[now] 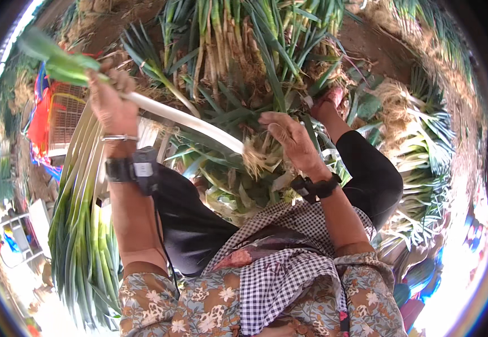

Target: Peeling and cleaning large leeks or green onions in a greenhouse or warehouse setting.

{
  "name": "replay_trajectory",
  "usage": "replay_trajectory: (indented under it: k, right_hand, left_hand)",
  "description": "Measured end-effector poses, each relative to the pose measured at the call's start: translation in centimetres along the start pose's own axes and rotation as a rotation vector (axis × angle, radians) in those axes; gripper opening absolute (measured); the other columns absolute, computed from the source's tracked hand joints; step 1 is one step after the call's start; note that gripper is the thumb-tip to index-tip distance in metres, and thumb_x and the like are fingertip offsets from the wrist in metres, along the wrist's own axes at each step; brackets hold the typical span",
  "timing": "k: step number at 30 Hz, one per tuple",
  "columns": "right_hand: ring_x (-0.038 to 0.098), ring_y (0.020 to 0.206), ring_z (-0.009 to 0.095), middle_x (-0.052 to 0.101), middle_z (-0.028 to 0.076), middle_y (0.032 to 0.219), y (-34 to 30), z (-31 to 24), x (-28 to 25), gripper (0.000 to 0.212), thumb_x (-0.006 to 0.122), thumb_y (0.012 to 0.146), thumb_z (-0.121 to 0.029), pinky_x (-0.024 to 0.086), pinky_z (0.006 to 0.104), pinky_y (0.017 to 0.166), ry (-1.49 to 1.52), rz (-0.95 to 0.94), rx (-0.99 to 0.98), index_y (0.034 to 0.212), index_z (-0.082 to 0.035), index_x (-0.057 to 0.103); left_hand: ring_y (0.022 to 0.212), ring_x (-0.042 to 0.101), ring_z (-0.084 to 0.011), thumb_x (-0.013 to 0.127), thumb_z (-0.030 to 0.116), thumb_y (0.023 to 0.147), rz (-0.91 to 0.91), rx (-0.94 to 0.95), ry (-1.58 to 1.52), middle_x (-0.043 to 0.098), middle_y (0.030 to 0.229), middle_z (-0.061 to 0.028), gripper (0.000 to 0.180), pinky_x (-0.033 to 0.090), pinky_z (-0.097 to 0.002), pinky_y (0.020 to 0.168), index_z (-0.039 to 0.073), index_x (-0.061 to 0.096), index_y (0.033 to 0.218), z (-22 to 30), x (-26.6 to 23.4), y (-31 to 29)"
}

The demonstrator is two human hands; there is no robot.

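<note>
My left hand [113,102], raised at the upper left, is closed around a leek [185,120] just where its white stalk turns green. The leek slants down to the right, its green top blurred past my hand and its tangle of pale roots [260,158] toward my right hand [294,141]. That hand is held beside the root end with its fingers stretched out and nothing visible in them. Below the roots, between my legs, lie loose green leaves and peeled scraps [227,188].
A large heap of leeks [227,39] lies ahead. A neat row of cleaned leeks [84,224] rests by my left leg. More rooted leeks [410,163] are piled at the right. A brown crate [72,106] with a red sheet [40,121] stands at the far left.
</note>
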State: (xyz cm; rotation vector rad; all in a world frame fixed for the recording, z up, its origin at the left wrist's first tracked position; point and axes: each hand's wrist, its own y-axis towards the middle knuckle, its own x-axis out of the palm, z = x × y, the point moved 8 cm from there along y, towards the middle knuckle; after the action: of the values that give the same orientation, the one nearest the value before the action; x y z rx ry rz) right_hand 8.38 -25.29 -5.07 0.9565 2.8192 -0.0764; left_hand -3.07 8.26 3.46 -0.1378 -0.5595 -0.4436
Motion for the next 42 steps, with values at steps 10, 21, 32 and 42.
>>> replay_trajectory:
  k: [10,21,32,42]
  right_hand:
    - [0.055,0.056,0.01,0.057,0.004,0.076,-2.8,-7.7,16.0,0.032,0.052,0.098,-0.016,0.046,0.0255,0.049,0.399,-0.397,0.101,0.122,0.003,0.044]
    - [0.06,0.065,0.021,0.063,0.013,0.076,18.2,-17.2,26.7,0.019,0.057,0.092,-0.014,0.048,0.0372,0.061,-0.111,-0.324,-0.539,0.104,-0.001,0.065]
    - [0.065,0.094,0.028,0.065,0.019,0.107,19.2,-5.4,22.0,0.032,0.056,0.094,-0.014,0.051,0.0375,0.082,-0.286,-0.201,-0.299,0.123,-0.002,0.055]
    - [0.063,0.093,0.029,0.063,0.018,0.103,8.5,13.5,3.0,0.024,0.052,0.097,-0.015,0.048,0.0386,0.079,-0.131,-0.006,0.261,0.114,0.001,0.057]
  left_hand:
    - [0.06,0.046,-0.012,0.054,0.014,0.095,-0.124,-0.16,0.024,0.056,0.08,-0.0082,0.016,0.039,-0.0239,0.048,-0.002,0.053,0.095,6.3,-4.7,2.9]
    - [0.118,0.055,-0.0291,0.046,0.023,0.1,0.41,0.408,0.208,0.058,0.122,-0.0222,0.038,0.04,-0.0402,0.109,-0.009,0.052,0.12,27.1,-25.0,-13.3]
    - [0.111,0.059,-0.0305,0.052,0.035,0.098,0.266,-0.56,0.622,0.059,0.12,-0.0255,0.045,0.049,-0.0359,0.097,-0.007,0.059,0.11,18.7,-26.4,-13.8]
    - [0.109,0.056,-0.0357,0.065,0.018,0.085,-0.173,-0.091,2.104,0.061,0.115,-0.0187,0.04,0.043,-0.0384,0.096,0.004,0.06,0.121,24.3,-28.7,-10.8]
